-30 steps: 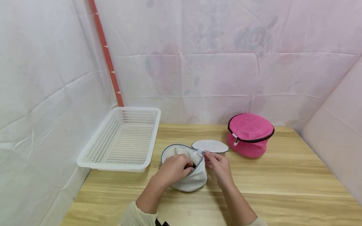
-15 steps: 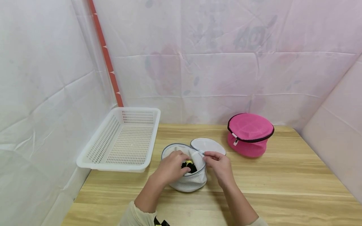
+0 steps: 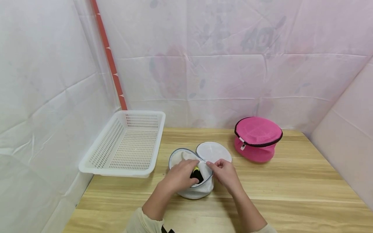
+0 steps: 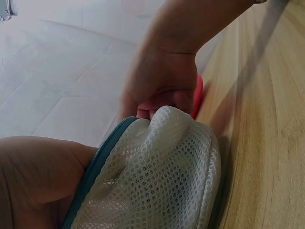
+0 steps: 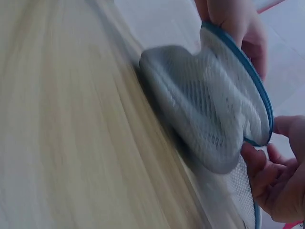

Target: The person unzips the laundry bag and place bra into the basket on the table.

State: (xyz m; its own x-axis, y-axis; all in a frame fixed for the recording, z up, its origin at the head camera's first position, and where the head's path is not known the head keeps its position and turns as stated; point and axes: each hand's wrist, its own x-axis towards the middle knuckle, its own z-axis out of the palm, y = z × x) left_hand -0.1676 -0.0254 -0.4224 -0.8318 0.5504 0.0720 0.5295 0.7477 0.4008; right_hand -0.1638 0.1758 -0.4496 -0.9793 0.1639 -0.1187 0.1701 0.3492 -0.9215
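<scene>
A white mesh laundry bag (image 3: 193, 193) with a blue-grey zip edge stands unzipped on the table, its round lid (image 3: 214, 152) folded back behind it. A black item with a yellow-green band (image 3: 197, 175) lies inside; its kind is unclear. My left hand (image 3: 180, 174) reaches into the mouth, thumb and fingers spread apart around this item, fingertips partly hidden. My right hand (image 3: 225, 174) pinches the bag's rim beside the lid's hinge. In the left wrist view, the mesh side (image 4: 157, 176) hides part of both hands. The right wrist view shows the blue zip edge (image 5: 245, 62) between them.
A white perforated plastic basket (image 3: 155, 145) stands at the left. A pink mesh bag (image 3: 257, 132) with a black zip sits zipped at the back right. White sheeting (image 3: 221, 81) walls the wooden table (image 3: 291, 194) at the back and sides.
My left hand has spread around the black item, which now shows more. The right hand has shifted slightly left and nearer along the rim. The lid has tipped to show more of its face.
</scene>
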